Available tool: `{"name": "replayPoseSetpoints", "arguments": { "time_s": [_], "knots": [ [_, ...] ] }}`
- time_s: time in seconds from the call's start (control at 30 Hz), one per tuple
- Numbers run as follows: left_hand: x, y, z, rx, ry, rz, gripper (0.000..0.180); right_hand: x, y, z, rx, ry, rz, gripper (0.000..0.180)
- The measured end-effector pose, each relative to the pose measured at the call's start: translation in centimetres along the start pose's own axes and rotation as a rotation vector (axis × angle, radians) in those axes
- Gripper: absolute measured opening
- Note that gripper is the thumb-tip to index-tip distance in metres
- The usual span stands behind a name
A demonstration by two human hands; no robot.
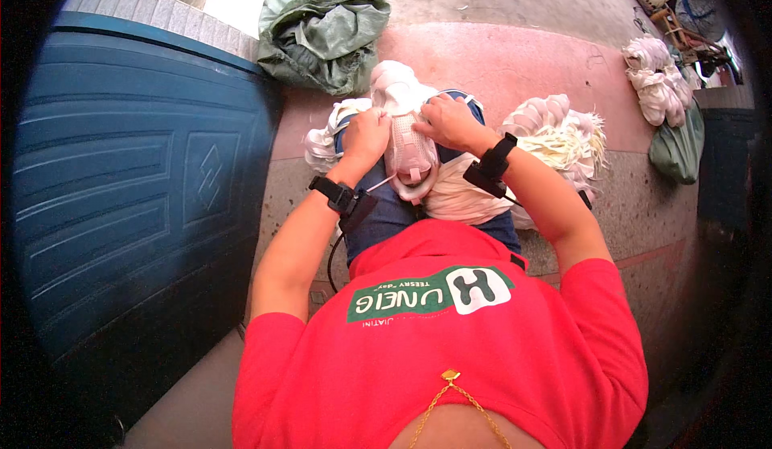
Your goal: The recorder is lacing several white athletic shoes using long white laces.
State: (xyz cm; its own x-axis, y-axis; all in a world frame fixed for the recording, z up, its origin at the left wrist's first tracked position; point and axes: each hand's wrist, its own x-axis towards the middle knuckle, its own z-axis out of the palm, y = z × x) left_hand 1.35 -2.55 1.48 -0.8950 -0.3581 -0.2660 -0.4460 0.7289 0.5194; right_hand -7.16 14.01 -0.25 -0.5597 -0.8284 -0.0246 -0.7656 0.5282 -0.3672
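A pale pink and white sneaker (412, 158) rests between my legs, its heel opening toward me. On its left edge my left hand (367, 137) is closed, fingers bent around the side. My right hand (455, 123) bends over the right edge, thumb and fingertips pinched against the upper. Whether a lace is between those fingers is too small to tell. A thin white lace (381, 184) trails from the shoe's lower left. Beyond my fingers, more white shoe pieces (396, 83) are bunched together. Beside my right leg lies a hank of whitish laces (462, 194).
On the right, cream laces (563, 145) lie among stacked pale shoes (537, 114). A green sack (323, 31) stands ahead, near a blue panelled door (121, 168) on my left. Farther right are bundled white shoes (661, 87) and another green bag (677, 147).
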Motion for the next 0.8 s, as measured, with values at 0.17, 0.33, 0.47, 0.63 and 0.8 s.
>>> {"name": "replayPoseSetpoints", "arguments": {
  "time_s": [0.17, 0.33, 0.47, 0.63, 0.8],
  "knots": [
    [-1.6, 0.1, -0.2, -0.054, 0.008, 0.006, 0.027, 0.7, 0.9, 0.2, 0.037, -0.264, 0.026, 0.026],
    [-1.4, -0.5, -0.3, -0.025, 0.022, -0.039, 0.026, 0.4, 1.6, 1.3, 0.131, -0.06, -0.091, 0.019],
    [-0.9, -0.7, 0.0, 0.064, 0.062, -0.007, 0.025, 0.1, 1.6, 1.5, 0.208, -0.002, -0.109, 0.018],
    [0.1, -0.8, 0.3, 0.169, 0.084, 0.085, 0.024, -0.1, 1.7, 1.8, 0.253, 0.084, -0.125, 0.02],
    [1.0, -0.4, 0.1, 0.305, 0.074, 0.29, 0.02, -0.3, 1.4, 1.5, 0.262, 0.092, -0.085, 0.021]
  ]
}}
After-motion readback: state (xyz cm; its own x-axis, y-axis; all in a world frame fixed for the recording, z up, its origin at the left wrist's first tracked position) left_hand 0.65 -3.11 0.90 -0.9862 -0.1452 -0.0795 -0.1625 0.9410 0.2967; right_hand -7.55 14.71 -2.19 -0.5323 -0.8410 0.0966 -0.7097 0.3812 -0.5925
